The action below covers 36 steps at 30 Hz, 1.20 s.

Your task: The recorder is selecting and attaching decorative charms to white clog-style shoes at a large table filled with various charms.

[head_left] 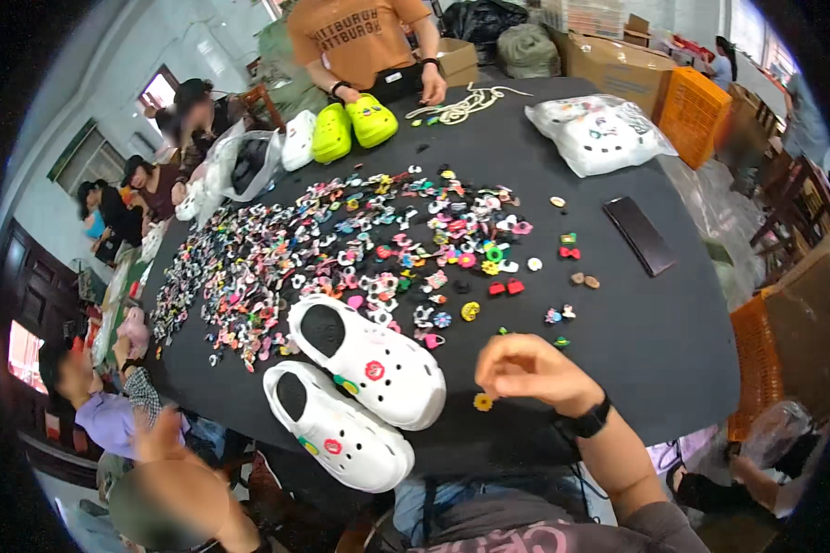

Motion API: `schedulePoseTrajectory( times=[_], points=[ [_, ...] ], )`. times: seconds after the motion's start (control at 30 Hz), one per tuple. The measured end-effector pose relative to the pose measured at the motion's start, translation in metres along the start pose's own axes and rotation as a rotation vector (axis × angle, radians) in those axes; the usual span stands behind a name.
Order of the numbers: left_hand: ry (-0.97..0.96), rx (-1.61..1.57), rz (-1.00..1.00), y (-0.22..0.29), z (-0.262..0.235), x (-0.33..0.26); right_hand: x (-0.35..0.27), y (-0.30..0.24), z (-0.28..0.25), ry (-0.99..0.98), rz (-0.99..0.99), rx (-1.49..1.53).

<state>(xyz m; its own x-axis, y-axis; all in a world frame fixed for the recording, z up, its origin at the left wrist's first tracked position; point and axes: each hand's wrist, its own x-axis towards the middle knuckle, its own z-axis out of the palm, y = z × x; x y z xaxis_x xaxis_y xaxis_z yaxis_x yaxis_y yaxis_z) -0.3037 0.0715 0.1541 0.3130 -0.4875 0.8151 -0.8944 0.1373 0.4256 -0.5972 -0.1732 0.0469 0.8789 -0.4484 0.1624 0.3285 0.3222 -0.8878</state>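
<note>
My right hand [530, 373] hovers over the table just right of the white clogs, its fingers curled and pinched together. Whatever may be between them is hidden. A yellow flower shoe charm [482, 402] shows just under the fingertips; I cannot tell if they touch. Two white clogs, the upper one [383, 369] and the lower one [341, 442], lie side by side at the table's near edge. Each carries a red charm and a green-and-yellow charm. At the lower left, what appears to be my left hand [161, 438] is raised away from the clogs, smeared and partly blurred out.
A wide heap of colourful shoe charms [277, 249] covers the left and middle of the black table [655, 359]. Loose charms, a dark phone [638, 236] and a bagged pair of white clogs [599, 134] lie right. Opposite, a person stands behind lime-green clogs [332, 134].
</note>
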Motion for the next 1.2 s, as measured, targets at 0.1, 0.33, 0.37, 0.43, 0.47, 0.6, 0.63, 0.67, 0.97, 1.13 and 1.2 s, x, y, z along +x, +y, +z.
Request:
schedulePoseTrajectory(
  times=[0.1,0.33,0.37,0.43,0.47,0.6,0.63,0.67,0.97,1.13,1.2],
  points=[
    [-0.304,0.153,-0.165,-0.019,0.006,-0.028,-0.012,-0.003,0.002,0.044,-0.060,-0.104],
    [-0.595,0.215,-0.257,-0.036,0.043,-0.066,-0.065,-0.011,-0.012,0.217,0.197,-0.257],
    [-0.596,0.210,-0.269,-0.037,0.047,-0.066,-0.067,-0.009,-0.017,0.160,0.262,-0.196],
    [-0.613,0.215,-0.243,-0.039,0.056,-0.061,-0.063,-0.009,-0.019,0.100,0.338,-0.128],
    [-0.582,0.207,-0.220,-0.039,0.063,-0.058,-0.055,-0.009,-0.016,0.036,0.463,-0.082],
    [-0.568,0.145,-0.277,-0.045,0.080,-0.051,-0.036,0.014,-0.006,-0.320,0.645,0.082],
    [-0.571,0.154,-0.280,-0.046,0.081,-0.052,-0.033,0.022,-0.004,-0.419,0.638,0.125],
    [-0.590,0.119,-0.272,-0.048,0.083,-0.053,-0.030,0.029,0.000,-0.505,0.681,0.114],
    [-0.397,0.093,-0.262,-0.055,0.099,-0.070,-0.017,0.075,-0.007,-0.519,0.732,0.249],
    [-0.331,0.054,-0.284,-0.057,0.100,-0.074,-0.015,0.076,-0.009,-0.508,0.797,0.293],
    [-0.335,0.062,-0.276,-0.056,0.100,-0.071,-0.014,0.074,-0.008,-0.492,0.829,0.272]
  ],
)
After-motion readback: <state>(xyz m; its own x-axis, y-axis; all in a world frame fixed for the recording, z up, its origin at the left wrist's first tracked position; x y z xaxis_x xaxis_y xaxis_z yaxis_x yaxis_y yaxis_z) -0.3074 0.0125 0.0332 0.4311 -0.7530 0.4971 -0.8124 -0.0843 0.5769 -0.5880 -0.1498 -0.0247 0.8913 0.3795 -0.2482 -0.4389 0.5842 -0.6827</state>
